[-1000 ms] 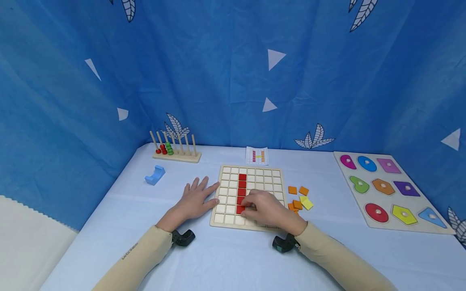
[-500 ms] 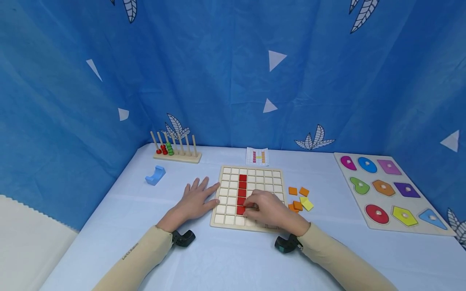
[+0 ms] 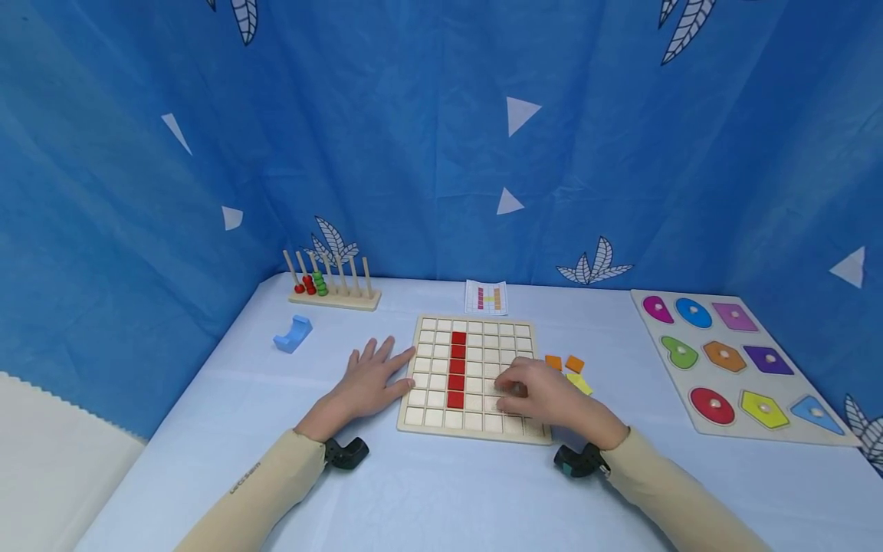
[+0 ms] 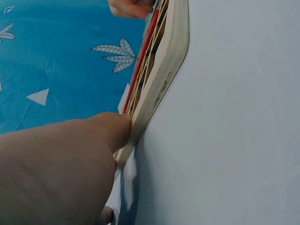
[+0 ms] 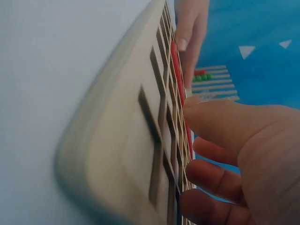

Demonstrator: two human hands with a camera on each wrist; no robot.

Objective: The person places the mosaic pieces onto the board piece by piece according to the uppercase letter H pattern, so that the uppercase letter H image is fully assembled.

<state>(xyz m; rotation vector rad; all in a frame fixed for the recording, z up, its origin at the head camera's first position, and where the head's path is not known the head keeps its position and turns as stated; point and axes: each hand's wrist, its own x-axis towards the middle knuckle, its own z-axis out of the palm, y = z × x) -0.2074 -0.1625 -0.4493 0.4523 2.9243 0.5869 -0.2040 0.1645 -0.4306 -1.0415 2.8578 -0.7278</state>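
My left hand (image 3: 369, 385) lies spread on the table, its thumb and index fingertips at the left edge of the wooden grid board (image 3: 474, 435). In the left wrist view the thumb (image 4: 112, 129) touches the board's side. A column of red square tiles (image 3: 456, 382) sits in the grid's cells. My right hand (image 3: 545, 392) hovers over the board's right part with loosely curled fingers; nothing shows between thumb and fingers in the right wrist view. Beyond it lie orange tiles (image 3: 553, 362) and a yellow tile (image 3: 581, 383), partly hidden by the hand.
A printed pattern card (image 3: 486, 297) lies behind the board. At the back left stand a bead abacus (image 3: 334, 299) and a light blue curved block (image 3: 293, 334). A knobbed shape puzzle (image 3: 717, 379) lies on the right. A blue curtain (image 3: 441, 153) hangs behind the table.
My right hand has left the lowest red tile and moved right across the board, uncovering the column's right side and covering some orange tiles. My left hand stays in place.
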